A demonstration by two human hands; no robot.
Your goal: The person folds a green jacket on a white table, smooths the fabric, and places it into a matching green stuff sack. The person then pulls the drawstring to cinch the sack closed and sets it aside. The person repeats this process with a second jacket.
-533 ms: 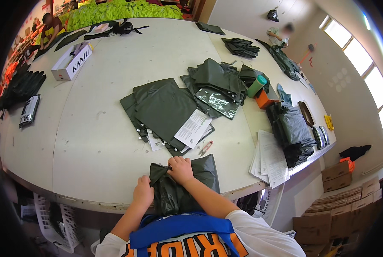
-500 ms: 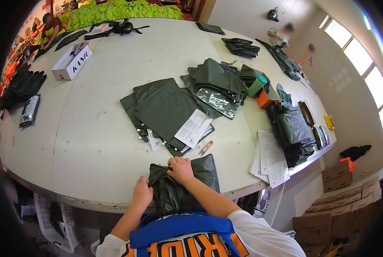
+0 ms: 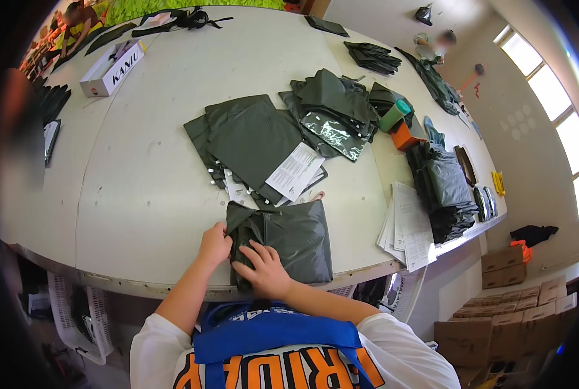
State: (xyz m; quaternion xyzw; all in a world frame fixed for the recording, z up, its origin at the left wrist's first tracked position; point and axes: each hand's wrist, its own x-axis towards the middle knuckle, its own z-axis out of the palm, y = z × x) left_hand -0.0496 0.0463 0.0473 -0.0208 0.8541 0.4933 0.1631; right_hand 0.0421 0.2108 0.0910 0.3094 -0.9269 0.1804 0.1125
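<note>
Our left hand (image 3: 215, 244) pinches the left edge of the dark green bagged garment (image 3: 289, 236) at the worktop's (image 3: 140, 194) near edge; our right hand (image 3: 263, 269) lies flat and open on it; more filled green bags (image 3: 254, 139) lie just beyond.

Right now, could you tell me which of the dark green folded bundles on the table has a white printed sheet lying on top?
The flat dark green stack mid-table, beyond both hands; the white printed sheet lies on its near right corner.
</note>
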